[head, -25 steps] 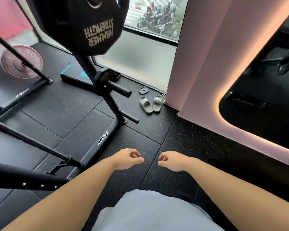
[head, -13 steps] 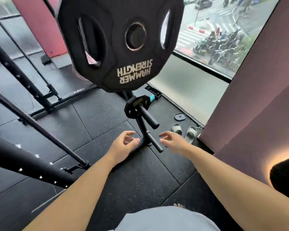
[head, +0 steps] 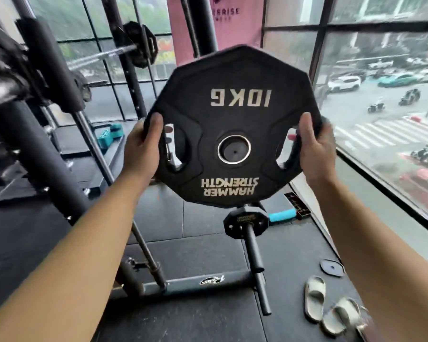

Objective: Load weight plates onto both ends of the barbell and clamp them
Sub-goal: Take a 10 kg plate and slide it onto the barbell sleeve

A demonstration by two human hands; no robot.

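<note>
A black 10 kg Hammer Strength weight plate (head: pixel 232 124) stands upright in front of me at chest height, its lettering upside down. My left hand (head: pixel 143 146) grips its left edge through the left handle slot. My right hand (head: pixel 314 146) grips the right edge through the right slot. A storage peg's end shows inside the plate's centre hole. The barbell (head: pixel 101 56) lies on the rack at the upper left, with a black plate (head: pixel 140 44) on its far end. The near end of the bar is blurred at the left edge.
Below the plate, the storage tree holds a small black plate (head: pixel 245 222) and bare pegs (head: pixel 253 250). Rack uprights (head: pixel 42 154) stand to the left. A pair of slippers (head: pixel 331 309) and a small flat plate (head: pixel 331 267) lie on the floor by the window.
My view has tilted upward. Both hands rose from waist height and took hold of the 10 kg plate at its two sides.
</note>
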